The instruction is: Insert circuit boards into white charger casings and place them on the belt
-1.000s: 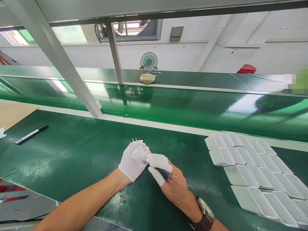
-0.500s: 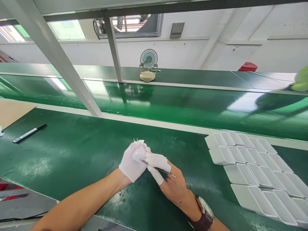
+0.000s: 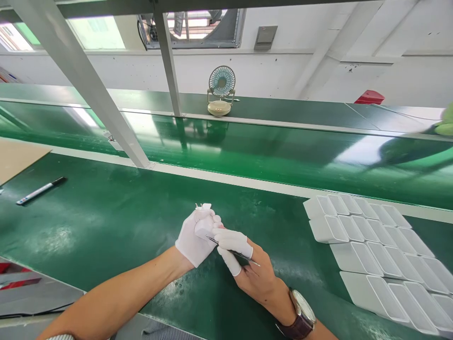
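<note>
My left hand (image 3: 193,241), in a white glove, is closed around a small white plug-like part (image 3: 205,225) whose metal prongs stick out at the top. My right hand (image 3: 247,267), with white finger cots on thumb and two fingers, pinches thin metal tweezers (image 3: 233,253). The tweezer tip touches the white part at its lower side. Both hands are held together just above the green table surface (image 3: 106,222) at the centre.
Rows of white rectangular trays (image 3: 371,245) lie to the right. A marker pen (image 3: 38,191) lies at the far left beside a brown board (image 3: 17,158). A shiny green conveyor belt (image 3: 265,151) runs behind, with a small desk fan (image 3: 221,89) beyond it. A slanted metal strut (image 3: 88,89) rises at the left.
The view has shifted slightly. My hands stay together on the white part, with the tweezers still against it; little else differs.
</note>
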Available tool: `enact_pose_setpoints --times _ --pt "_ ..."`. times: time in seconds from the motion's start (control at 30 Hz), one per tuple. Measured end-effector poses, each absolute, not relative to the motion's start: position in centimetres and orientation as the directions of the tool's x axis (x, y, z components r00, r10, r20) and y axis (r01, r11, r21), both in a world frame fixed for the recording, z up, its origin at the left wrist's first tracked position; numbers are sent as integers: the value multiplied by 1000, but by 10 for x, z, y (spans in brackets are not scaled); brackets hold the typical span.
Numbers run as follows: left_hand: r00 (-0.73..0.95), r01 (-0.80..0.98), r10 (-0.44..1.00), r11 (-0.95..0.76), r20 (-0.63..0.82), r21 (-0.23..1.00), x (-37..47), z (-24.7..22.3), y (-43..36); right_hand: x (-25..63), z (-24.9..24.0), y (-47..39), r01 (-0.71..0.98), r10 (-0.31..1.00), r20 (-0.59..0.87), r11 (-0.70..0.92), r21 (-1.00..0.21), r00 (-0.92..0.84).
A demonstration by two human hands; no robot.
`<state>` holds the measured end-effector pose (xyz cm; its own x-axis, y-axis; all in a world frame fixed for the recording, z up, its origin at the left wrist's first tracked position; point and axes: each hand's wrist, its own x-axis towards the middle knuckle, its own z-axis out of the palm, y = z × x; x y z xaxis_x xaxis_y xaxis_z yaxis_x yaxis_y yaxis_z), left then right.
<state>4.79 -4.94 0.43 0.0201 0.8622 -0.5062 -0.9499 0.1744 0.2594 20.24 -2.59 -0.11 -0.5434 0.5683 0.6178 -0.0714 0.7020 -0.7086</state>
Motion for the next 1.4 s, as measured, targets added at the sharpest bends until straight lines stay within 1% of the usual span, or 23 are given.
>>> enact_pose_setpoints --times 0.27,0.37,0.57,0.83,0.93,1.03,1.2,1.3,1.4 --pt "41 -948 864 192 -501 254 47 4 -50 202 4 -28 -51 590 598 687 -724 -542" --pt "14 -949 871 166 -491 268 48 2 -51 201 4 -28 -47 589 586 682 -730 -557" --pt "-71 -937 891 95 -448 337 53 -2 -55 201 -5 -29 -42 584 581 684 -729 -567" --pt "-141 -924 837 80 -528 374 58 3 -54 201 -4 -31 -3 683 471 566 -824 -558" --pt "-138 -927 838 79 -527 367 58 3 -53 199 1 -26 -6 677 433 536 -844 -595" --pt "-147 -925 847 66 -511 375 59 1 -52 197 4 -23 -2 664 447 557 -830 -599" --pt "-148 -916 862 65 -485 395 54 4 -47 197 -2 -25 -57 672 485 552 -832 -560" --pt "-110 -932 862 83 -494 352 44 11 -43 199 -4 -25 -85 723 481 511 -856 -496" --pt "-67 -948 888 84 -454 306 32 17 -41 201 -4 -24 -98 785 481 484 -870 -390"
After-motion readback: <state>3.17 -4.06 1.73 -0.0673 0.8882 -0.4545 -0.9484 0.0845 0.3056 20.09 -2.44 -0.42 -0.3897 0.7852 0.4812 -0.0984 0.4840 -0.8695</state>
